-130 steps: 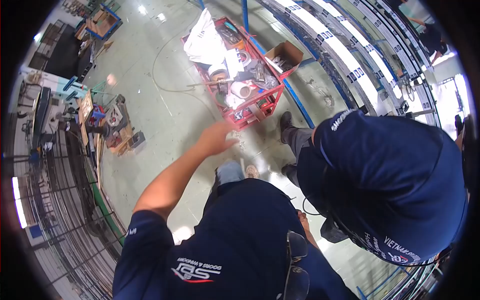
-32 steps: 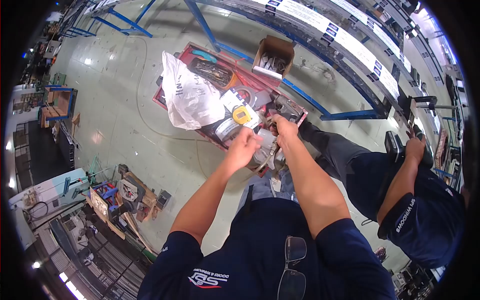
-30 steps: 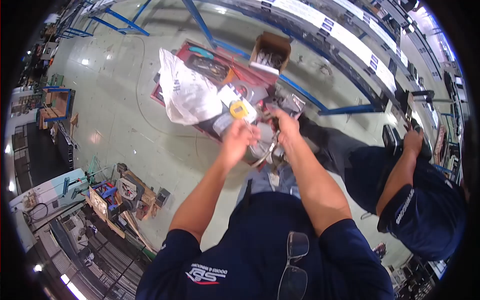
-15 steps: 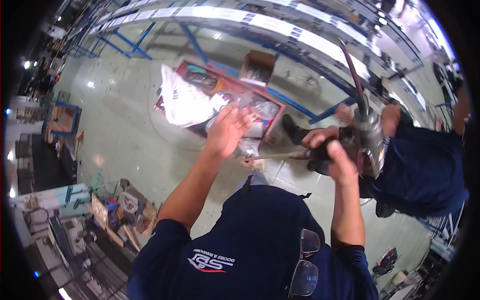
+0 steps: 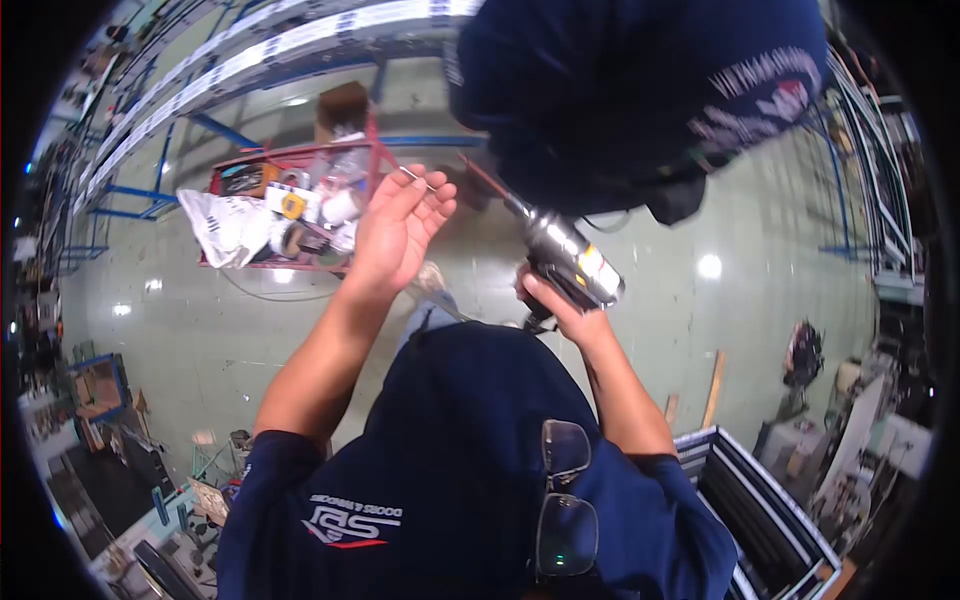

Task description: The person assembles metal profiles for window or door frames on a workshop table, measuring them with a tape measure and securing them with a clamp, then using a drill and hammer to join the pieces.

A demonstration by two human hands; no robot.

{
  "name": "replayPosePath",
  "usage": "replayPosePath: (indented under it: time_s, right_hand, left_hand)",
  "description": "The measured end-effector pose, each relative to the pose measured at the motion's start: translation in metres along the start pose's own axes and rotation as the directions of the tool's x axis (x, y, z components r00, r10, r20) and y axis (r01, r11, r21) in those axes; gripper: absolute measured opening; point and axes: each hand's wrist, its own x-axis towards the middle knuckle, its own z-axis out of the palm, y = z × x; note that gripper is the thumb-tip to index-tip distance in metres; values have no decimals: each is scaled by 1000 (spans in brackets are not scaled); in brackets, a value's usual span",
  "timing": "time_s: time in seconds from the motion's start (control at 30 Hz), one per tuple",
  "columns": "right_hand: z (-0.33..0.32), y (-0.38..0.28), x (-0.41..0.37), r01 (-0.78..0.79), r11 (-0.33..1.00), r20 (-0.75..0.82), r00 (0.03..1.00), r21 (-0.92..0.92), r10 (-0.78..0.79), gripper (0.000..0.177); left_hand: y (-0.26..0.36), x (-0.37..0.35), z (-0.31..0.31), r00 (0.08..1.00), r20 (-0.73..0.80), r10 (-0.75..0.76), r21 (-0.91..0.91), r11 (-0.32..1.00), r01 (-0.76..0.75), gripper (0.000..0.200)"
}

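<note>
A: At far left, what do we enter?

B: One red cart (image 5: pixel 375 140), loaded: a pale plastic bag (image 5: pixel 230 228) slumped over its left end, one yellow tape measure (image 5: pixel 293 206), one white roll (image 5: pixel 341 207) to the right of that.

A: Next, moving right?

B: Left hand (image 5: pixel 398 225), palm up, fingers loosely curled, half open. Between thumb and fingertips: one thin metal rod (image 5: pixel 418 178). We judge it light, stiff and perhaps slippery — easily dropped, best pinched near its middle.

A: And after that?

B: One power drill (image 5: pixel 575 262), raised in front of the body, well apart from the cart; its long bit (image 5: pixel 483 180) points up and leftward. Right hand (image 5: pixel 563 306), closed around the handle, thumb along the side.

A: How do we rate its handling?

B: Probably heavy toward the body, rigid, smooth-cased. We would take it by the handle, as here, and leave the slender bit alone.

A: Last item?

B: One co-worker in a navy shirt (image 5: pixel 640 90), bent close beyond the drill. Whether drill and shirt touch — we cannot tell.
</note>
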Motion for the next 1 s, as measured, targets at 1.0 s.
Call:
replayPosePath:
  time_s: [1.0]
  right_hand:
    - [-100, -3, -126, 196, 969, -143, 966, -148, -217, 36]
  left_hand:
    - [-98, -53, 100, 964, 203, -171, 169, 976, 138, 11]
